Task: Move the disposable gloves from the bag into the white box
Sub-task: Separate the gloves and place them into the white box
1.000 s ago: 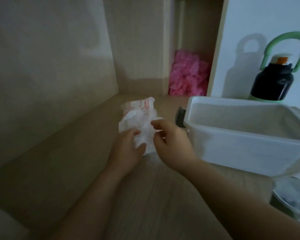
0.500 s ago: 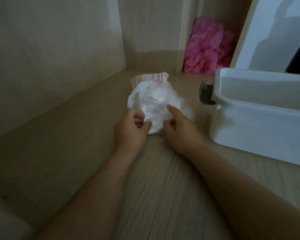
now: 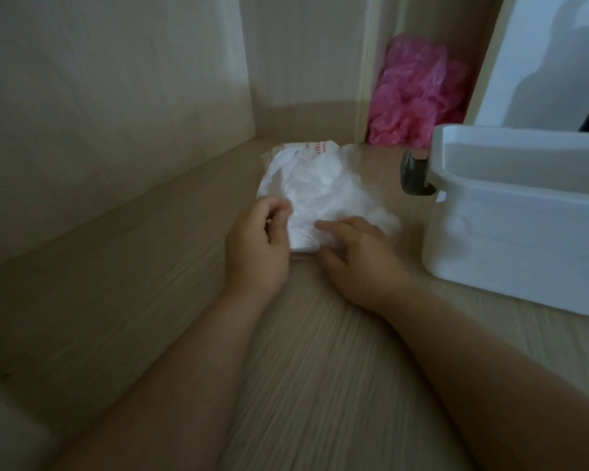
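Two things near bag [image 3: 323, 188]: white box [image 3: 510, 239], pink plastic [image 3: 415, 96].

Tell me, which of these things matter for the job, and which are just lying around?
In the job: white crumpled plastic bag of gloves with red print; white rectangular plastic box.
Lying about: pink crumpled plastic heap in the back nook.

Open-topped white box [image 3: 510, 239] right; gap beside bag [image 3: 315, 149]; wood panel [image 3: 116, 96] close left.
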The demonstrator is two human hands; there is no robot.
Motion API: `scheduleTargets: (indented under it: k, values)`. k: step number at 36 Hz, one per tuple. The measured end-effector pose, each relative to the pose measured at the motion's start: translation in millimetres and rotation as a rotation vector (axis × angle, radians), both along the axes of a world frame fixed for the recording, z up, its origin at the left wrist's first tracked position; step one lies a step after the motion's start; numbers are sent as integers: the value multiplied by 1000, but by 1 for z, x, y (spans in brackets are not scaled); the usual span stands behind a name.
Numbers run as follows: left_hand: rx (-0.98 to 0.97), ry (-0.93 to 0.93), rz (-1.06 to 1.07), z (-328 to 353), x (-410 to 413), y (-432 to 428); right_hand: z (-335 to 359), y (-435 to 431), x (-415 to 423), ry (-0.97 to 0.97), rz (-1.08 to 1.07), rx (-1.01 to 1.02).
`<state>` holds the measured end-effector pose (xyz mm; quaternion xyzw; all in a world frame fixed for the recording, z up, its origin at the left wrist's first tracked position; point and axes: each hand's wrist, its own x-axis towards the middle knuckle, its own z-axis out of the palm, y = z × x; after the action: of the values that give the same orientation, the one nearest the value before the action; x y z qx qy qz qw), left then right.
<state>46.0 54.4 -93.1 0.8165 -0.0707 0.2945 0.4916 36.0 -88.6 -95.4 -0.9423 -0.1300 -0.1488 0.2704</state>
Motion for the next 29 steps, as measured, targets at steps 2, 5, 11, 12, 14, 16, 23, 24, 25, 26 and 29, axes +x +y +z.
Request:
scheduleTargets:
  k: [2,5,11,12,14,16,23,24,25,26,29]
  values:
    - [-57,27,-59,4,-2,0,2,-1,1,59,10,118]
    - [160,65,-183,8,-8,1,3,-5,1,51,-26,308]
    - [645,89,-116,-2,-8,6,8,-8,0,99,-93,514]
    - [653,78,-71,-2,-6,8,8,-8,0,116,-99,553]
    - [691,37,4,-2,-3,11,8,-8,1,127,-110,601]
    - [707,32,42,-3,-2,11,9,-8,1,129,-112,579]
    - [561,-13,53,-1,-9,3,13,-8,-5,169,-45,646]
    - [499,-20,62,0,-10,3,13,-8,-5,175,-27,658]
    - [421,-18,64,1,-11,3,13,-8,-6,173,-7,669]
    - [329,0,63,3,-12,3,14,-7,-7,167,10,672]
    - [-27,117,44,7,-13,1,15,-7,-9,141,23,678]
